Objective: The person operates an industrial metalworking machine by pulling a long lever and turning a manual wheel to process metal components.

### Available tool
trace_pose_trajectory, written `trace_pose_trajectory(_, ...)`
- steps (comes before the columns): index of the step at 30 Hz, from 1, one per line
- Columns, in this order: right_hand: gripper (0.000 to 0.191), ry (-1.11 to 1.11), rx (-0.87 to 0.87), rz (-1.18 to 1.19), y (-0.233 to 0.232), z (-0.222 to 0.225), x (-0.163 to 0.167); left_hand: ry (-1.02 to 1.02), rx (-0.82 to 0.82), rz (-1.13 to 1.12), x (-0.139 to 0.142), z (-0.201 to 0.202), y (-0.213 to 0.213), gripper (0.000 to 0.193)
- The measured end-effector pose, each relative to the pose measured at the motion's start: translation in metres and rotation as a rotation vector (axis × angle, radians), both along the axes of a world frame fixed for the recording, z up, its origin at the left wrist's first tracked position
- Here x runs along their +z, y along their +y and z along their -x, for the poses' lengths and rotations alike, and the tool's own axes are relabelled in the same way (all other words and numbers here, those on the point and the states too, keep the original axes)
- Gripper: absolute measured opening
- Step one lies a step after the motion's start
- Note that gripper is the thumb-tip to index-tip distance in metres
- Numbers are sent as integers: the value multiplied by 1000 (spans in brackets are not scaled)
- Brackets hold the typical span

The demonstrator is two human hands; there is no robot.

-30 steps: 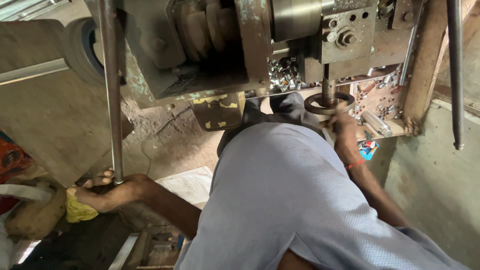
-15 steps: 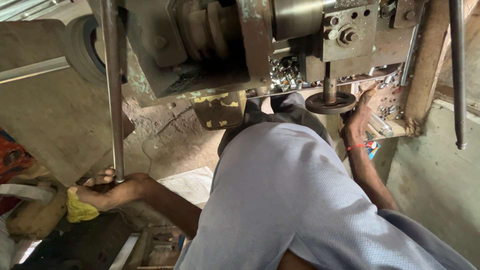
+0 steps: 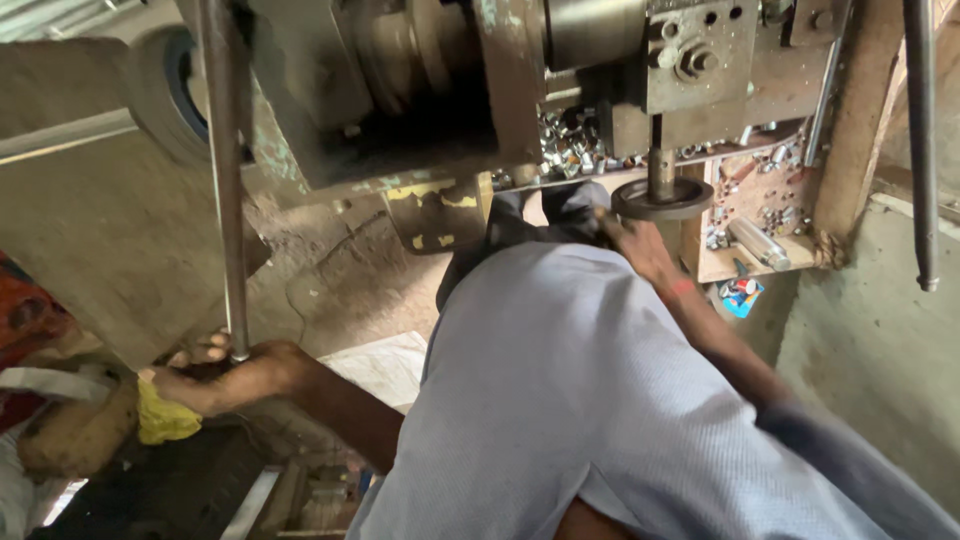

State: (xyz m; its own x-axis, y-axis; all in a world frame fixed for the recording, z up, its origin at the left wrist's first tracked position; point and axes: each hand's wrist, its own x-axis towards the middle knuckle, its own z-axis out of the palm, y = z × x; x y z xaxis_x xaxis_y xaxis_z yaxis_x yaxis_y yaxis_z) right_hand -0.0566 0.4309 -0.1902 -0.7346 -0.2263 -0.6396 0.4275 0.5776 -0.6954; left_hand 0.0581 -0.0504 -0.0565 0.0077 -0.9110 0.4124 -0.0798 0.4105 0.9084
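Handwheel (image 3: 662,198), a dark round disc on a short upright shaft, sits under the grey machine (image 3: 480,90) at the upper right, and your right hand (image 3: 632,243) is right at its lower left edge; whether the fingers are closed around the rim or only resting against it you cannot tell from this view. Your left hand (image 3: 225,375) is far off at the lower left, its grip clamped around the bottom end of a long upright metal rod (image 3: 226,180) that runs up past the front of the machine. Just below that hand lies a yellow rag (image 3: 165,420), resting against a brown sack-like bundle (image 3: 75,430). Your own body in the light blue shirt (image 3: 590,420) fills the middle and blocks the view of whatever lies beneath the machine between your two arms. Behind the handwheel a wooden shelf (image 3: 745,262) holds a shiny metal cylinder (image 3: 758,243) and scattered small parts, and a heap of bright nuts (image 3: 570,145) sits in the machine's ledge just left of the shaft. A second dark rod (image 3: 922,140) hangs at the far right, well apart from both hands.
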Motion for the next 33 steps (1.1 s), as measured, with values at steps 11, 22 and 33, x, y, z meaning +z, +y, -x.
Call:
trace_pose_trajectory(11,40,-392,194,88,34,26,43,-536,-62,744,-35,-41,-19,51)
trace_pose_trajectory(22,34,378,365,98,21,37,-4,-685,2,772,-23,-36,-8,54)
trace_pose_trajectory(33,25,-201,-250,0,33,34,25,-163,-13,256,-23,-28,-22,50)
